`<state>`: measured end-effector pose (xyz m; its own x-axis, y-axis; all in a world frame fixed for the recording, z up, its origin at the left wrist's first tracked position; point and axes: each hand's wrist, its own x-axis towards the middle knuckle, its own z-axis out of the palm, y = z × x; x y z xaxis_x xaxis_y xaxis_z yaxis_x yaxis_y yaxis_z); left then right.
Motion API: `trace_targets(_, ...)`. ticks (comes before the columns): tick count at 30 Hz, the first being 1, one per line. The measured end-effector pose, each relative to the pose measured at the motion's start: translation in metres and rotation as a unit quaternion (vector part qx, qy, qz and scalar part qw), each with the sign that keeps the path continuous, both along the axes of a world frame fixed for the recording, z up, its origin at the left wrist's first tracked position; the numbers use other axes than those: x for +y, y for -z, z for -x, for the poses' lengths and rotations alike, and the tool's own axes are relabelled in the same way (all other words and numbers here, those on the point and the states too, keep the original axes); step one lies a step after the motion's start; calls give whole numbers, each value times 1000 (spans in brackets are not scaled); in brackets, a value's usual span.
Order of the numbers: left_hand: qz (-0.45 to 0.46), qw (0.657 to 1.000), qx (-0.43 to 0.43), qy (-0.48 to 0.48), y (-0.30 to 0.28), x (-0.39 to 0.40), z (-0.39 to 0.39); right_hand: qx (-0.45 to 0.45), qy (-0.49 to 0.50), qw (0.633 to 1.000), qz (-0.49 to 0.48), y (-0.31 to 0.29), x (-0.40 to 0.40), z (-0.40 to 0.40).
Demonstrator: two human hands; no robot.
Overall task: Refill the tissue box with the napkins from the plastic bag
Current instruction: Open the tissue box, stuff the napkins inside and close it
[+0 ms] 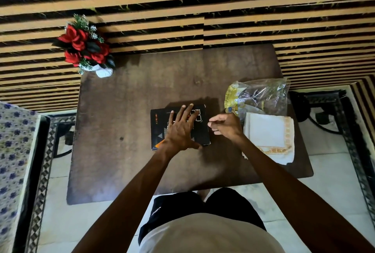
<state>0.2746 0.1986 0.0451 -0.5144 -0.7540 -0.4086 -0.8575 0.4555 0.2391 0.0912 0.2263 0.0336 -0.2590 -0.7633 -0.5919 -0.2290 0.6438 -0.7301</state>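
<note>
— Where is the tissue box (157,131) at this moment?

— Flat on the dark brown table (125,110), near its middle. It is black with orange marks and the word INFINITY along its left side. The person's left hand (181,131) lies spread on top of it, fingers splayed, palm pressing down.

— And the other hand?

— The right hand (225,126) hangs just beside the box's right edge, fingers loosely curled, thumb and forefinger drawn near each other. Whether it pinches anything I cannot tell; nothing shows between the tips.

— The napkins?

— A stack of white napkins (267,133) with a gold patterned border rests on the table to the right of the box, just past the right wrist. Behind it, touching the stack's far edge, lies the clear plastic bag (261,94), crumpled, with yellow print on its left part.

— Anything else on the table?

— A white vase of red flowers (85,46) at the far left corner, well apart from the box. The person stands at the near edge, in dark shorts and a pale shirt.
</note>
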Motion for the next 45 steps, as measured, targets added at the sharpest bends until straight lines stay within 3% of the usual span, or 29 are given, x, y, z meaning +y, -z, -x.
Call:
trace_targets(6, -6, 1000, -15, -1, -1, -1, 3, 15, 5, 1000, -18, 3, -2, 0)
trace_targets(11, -14, 1000, -25, 7, -4, -2, 7, 141, -42, 989, 17, -1, -7, 6)
trace_targets(15, -18, 999, -37, 6, -10, -2, 12, 200, -9, 979, 36, -7, 1, 11)
trace_targets(19, -13, 999, 20, -43, -12, -1, 26, 291, -55, 951, 90, -5, 4, 5)
trace_targets(23, 3, 996, 70, -64, -6, -1, 39, 292, -149, 944, 35, 7, 8, 8)
trace_targets(29, -2, 998, 8, -64, -7, 0, 58, 245, -165, 955, 3, 17, 24, 23)
trace_targets(32, -14, 998, -38, -58, -7, 0, 63, 247, -107, 963, 26, 11, 28, 40)
trace_targets(35, -35, 995, -80, -50, -7, 1, 69, 281, 53, 956, 72, 1, 43, 75)
trace_targets(38, -66, 991, -91, -67, -8, -1, 76, 325, 191, 926, -21, 7, 68, 126)
trace_targets(40, -75, 988, -108, -74, -9, -2, 80, 259, 213, 936, -102, 20, 85, 161)
trace_targets(42, -72, 987, -125, -75, -9, -1, 84, 117, 215, 964, -99, 32, 99, 190)
trace_targets(45, -71, 985, -143, -66, -6, -2, 85, 0, 211, 974, -88, 25, 106, 210)
